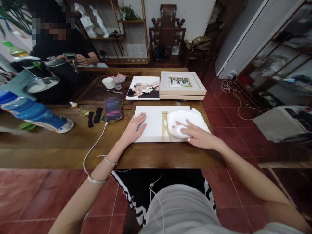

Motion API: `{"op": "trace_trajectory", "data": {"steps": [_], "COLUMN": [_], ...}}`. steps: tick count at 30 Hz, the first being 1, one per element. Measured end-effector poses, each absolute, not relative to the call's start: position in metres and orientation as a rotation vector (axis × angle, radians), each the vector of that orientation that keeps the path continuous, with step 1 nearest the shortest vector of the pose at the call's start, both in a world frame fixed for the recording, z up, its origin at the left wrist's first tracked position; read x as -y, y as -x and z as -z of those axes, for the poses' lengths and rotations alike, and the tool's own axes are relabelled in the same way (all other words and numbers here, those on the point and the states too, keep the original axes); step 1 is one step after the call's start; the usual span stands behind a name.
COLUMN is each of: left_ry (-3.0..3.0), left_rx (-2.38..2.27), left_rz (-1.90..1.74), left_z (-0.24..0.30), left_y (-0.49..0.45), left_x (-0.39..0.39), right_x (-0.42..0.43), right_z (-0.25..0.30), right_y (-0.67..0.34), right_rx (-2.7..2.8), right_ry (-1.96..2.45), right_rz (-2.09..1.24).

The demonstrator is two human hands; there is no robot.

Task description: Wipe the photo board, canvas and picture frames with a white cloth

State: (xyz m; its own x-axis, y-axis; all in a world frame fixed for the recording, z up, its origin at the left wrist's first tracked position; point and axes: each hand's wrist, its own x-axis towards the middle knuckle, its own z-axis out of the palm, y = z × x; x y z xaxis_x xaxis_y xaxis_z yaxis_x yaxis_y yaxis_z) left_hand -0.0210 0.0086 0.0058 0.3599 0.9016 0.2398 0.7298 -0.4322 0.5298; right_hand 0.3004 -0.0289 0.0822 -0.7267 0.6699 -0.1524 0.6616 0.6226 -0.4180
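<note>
A white rectangular board [152,125] with a tan clothespin-shaped stand [165,126] lies flat near the table's front edge. My left hand [135,127] rests flat on its left part, fingers stretched out. My right hand [195,134] presses a white cloth [186,118] onto the board's right part, fingers bunched on the cloth; a ring shows on one finger.
Behind the board lie a photo print [143,88] and a framed picture [181,85]. A phone [113,110] with a white cable, two black pieces [95,116], a blue bottle [34,115] and a white cup [108,83] sit on the wooden table [60,136]. Another person [60,45] sits at the far left.
</note>
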Motion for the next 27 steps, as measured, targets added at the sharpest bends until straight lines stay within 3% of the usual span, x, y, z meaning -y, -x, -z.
{"op": "trace_trajectory", "data": {"steps": [6, 12, 22, 27], "left_ry": [-2.291, -2.273, -2.279, -2.284], "left_rx": [-1.424, -1.432, -1.434, -1.44], "left_rz": [-0.746, -0.735, -0.725, -0.713], "left_z": [-0.006, -0.008, -0.007, -0.007], "left_y": [0.021, 0.02, 0.02, 0.021], "left_x": [-0.008, -0.008, -0.008, -0.009], "right_x": [-0.038, -0.045, 0.051, 0.038], "right_z": [-0.063, -0.062, -0.101, -0.093], "right_y": [-0.289, -0.281, -0.303, -0.314], "right_rx": [2.641, 2.61, 2.772, 2.728], "right_ry": [1.219, 1.23, 1.299, 1.334], "right_rz": [-0.553, -0.453, -0.89, -0.922]}}
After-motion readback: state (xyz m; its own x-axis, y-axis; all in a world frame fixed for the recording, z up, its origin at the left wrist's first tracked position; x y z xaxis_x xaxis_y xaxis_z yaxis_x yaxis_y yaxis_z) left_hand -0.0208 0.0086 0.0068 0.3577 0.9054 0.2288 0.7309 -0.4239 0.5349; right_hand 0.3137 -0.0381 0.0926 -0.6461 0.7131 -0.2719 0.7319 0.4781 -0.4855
